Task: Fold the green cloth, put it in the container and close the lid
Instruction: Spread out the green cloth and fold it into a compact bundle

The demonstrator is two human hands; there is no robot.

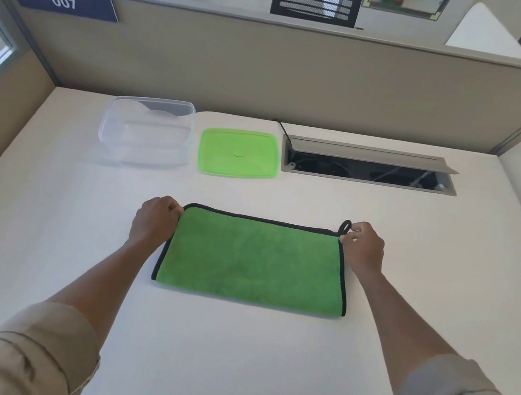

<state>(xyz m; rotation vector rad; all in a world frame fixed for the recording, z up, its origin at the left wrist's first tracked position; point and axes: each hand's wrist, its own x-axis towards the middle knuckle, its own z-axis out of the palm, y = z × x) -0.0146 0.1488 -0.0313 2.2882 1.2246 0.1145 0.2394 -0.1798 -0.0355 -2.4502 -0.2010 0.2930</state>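
Left hand (154,220) and right hand (363,250) each pinch a far corner of the green black-edged microfibre cloth (255,260), long axis nine-to-three on the white worktop (225,348), clear plastic container (147,132) waiting at eleven o'clock.

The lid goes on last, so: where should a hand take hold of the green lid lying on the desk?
The green lid lies flat beside the clear container, so no face can be pinched. Probably best to take the near edge from the person's side, fingertips hooked under the rim and thumb on top; that edge is unobstructed.
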